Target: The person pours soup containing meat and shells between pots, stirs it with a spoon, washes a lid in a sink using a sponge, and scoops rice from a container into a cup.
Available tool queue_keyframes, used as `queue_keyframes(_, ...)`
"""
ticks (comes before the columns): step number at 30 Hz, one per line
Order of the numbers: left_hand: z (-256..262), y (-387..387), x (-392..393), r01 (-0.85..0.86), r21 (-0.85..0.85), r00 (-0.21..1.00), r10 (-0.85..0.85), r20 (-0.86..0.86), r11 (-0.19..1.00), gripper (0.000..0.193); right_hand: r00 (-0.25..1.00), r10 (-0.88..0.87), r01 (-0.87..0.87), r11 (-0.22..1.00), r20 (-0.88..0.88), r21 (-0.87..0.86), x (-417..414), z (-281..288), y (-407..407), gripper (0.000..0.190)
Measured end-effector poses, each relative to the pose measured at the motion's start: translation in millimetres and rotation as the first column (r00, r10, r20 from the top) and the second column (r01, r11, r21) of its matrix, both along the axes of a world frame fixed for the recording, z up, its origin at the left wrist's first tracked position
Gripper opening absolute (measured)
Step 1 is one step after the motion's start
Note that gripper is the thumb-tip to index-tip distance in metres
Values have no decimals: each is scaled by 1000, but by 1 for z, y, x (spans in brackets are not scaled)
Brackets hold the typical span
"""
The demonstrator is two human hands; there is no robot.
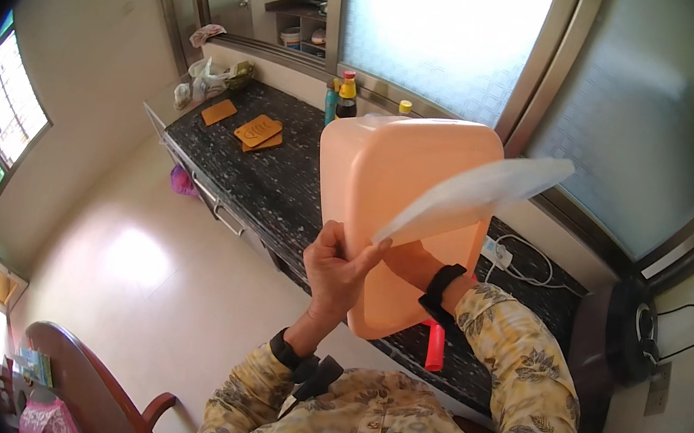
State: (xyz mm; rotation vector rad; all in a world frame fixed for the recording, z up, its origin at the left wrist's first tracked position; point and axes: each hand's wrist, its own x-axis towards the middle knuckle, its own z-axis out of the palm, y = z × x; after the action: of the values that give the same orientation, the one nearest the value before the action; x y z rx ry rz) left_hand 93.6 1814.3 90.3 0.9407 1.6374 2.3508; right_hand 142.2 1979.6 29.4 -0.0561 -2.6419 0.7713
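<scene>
A peach-coloured plastic bin (pixel 424 154) is tilted on its side above the counter. My left hand (pixel 337 268) grips its near edge, thumb on the inner side and fingers curled outside. A curved, translucent whitish sheet or lid (pixel 475 191) slants across the bin; its lower corner meets my left thumb. My right hand (pixel 408 261) reaches in under the sheet, and its fingers are hidden, so its grip does not show. Below the bin, a red tube-like handle (pixel 436 346) pokes out over the counter.
The black speckled counter (pixel 278 188) holds wooden boards (pixel 259 131), sauce bottles (pixel 348 95) and plastic bags (pixel 207 76). At right lie a power strip with a white cable (pixel 500 255) and a dark appliance (pixel 618 331). A wooden chair (pixel 82 379) stands at lower left.
</scene>
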Motion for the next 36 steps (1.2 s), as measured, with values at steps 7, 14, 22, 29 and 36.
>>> queue_keyframes(7, -6, -4, -14, -58, -46, 998, 58, 6, 997, 36, 877, 66, -110, 992, 476, 65, -43, 7, -38, 28)
queue_keyframes(14, -7, -5, -28, -133, -156, 987, 118, -106, 979, 39, 817, 450, -451, 888, 361, -85, -35, -42, 4, 38)
queue_keyframes(22, -24, -2, -57, -262, -192, 963, 244, -111, 946, 42, 887, 238, 252, 471, 397, -845, 63, 44, -2, 38)
queue_keyframes(29, -26, 2, -73, -246, -124, 969, 246, -18, 961, 33, 883, -384, 433, 888, 271, -156, 160, 36, 41, 70)
queue_keyframes(36, -18, 11, -64, -203, -37, 979, 204, 30, 979, 32, 905, -425, 402, 870, 21, 285, 173, -17, 27, 57)
